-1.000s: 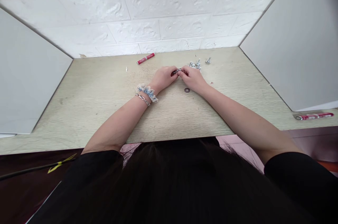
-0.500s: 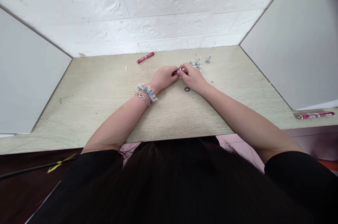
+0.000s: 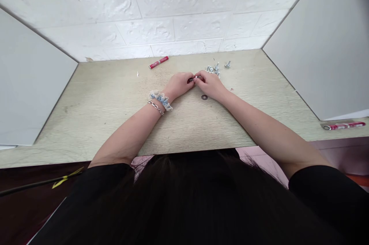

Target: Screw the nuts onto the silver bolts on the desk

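Observation:
My left hand (image 3: 182, 84) and my right hand (image 3: 211, 84) meet fingertip to fingertip over the middle of the table. Both are closed in a pinch on one small metal piece, which looks like a bolt (image 3: 191, 79) and is mostly covered by the fingers. Just beyond the right hand lies a cluster of silver bolts (image 3: 216, 67) with washers or nuts on them. One more bolt (image 3: 227, 65) stands apart, to the right of that group. A flat dark washer (image 3: 204, 97) rests on the table below the right hand.
A red tube (image 3: 158, 62) lies near the white brick wall (image 3: 190, 25); another red tube (image 3: 344, 125) is at the table's right front edge. Grey panels stand at left (image 3: 34, 83) and right (image 3: 311, 52). A white scrap (image 3: 137, 74) lies on the wooden table (image 3: 184, 129).
The fingers of my right hand have shifted slightly around the bolt, and a little more of it shows between the fingertips. Everything on the table stays where it was.

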`<state>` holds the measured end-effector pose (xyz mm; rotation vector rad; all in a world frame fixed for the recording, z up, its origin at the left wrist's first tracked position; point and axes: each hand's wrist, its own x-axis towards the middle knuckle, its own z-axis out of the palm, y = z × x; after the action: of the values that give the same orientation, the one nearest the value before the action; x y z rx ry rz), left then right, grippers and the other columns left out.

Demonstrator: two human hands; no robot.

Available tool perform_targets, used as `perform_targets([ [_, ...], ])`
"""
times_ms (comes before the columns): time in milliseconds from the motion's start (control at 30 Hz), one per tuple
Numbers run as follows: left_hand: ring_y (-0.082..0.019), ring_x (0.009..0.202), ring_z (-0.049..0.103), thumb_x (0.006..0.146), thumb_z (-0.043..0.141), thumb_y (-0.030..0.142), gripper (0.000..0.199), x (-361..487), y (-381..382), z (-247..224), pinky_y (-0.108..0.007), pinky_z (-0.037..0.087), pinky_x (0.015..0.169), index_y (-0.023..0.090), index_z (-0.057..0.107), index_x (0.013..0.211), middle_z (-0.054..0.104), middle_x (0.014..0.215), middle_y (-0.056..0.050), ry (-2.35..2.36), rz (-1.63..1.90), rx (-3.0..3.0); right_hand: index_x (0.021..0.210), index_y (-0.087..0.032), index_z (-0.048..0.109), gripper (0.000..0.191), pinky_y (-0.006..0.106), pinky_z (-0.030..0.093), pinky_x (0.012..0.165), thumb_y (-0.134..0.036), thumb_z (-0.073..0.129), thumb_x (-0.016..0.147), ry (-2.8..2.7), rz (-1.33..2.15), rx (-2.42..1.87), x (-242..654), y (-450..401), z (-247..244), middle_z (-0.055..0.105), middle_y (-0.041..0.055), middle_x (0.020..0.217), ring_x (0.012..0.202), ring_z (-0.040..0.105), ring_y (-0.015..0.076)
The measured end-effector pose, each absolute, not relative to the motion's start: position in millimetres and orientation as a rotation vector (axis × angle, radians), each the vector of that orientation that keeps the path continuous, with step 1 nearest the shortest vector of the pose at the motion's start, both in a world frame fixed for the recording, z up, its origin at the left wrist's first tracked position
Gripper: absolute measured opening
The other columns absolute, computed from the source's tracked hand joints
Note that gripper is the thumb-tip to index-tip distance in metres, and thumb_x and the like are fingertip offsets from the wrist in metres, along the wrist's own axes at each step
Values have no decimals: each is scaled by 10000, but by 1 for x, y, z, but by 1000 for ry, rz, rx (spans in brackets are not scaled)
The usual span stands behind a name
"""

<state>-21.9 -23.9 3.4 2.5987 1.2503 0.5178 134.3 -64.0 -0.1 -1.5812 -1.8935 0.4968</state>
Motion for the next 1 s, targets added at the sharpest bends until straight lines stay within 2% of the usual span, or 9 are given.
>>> perform_targets([
  [367, -188, 785, 596, 864, 473, 320, 258, -22, -25, 4, -305, 431, 737, 179, 688, 873, 710, 855, -67, 1256, 493, 2609, 968, -175, 639, 218, 325, 388, 740, -277, 489, 848, -1927, 472, -1600, 134, -64, 0, 653, 53, 802, 767, 541, 195],
  [1000, -191, 778, 588, 864, 461, 304, 253, -22, -22, 2, -305, 393, 687, 166, 668, 909, 701, 879, -73, 1196, 445, 2646, 953, -166, 638, 219, 333, 393, 751, -270, 477, 848, -1959, 480, -1615, 135, -65, 2, 662, 66, 824, 790, 558, 202],
])
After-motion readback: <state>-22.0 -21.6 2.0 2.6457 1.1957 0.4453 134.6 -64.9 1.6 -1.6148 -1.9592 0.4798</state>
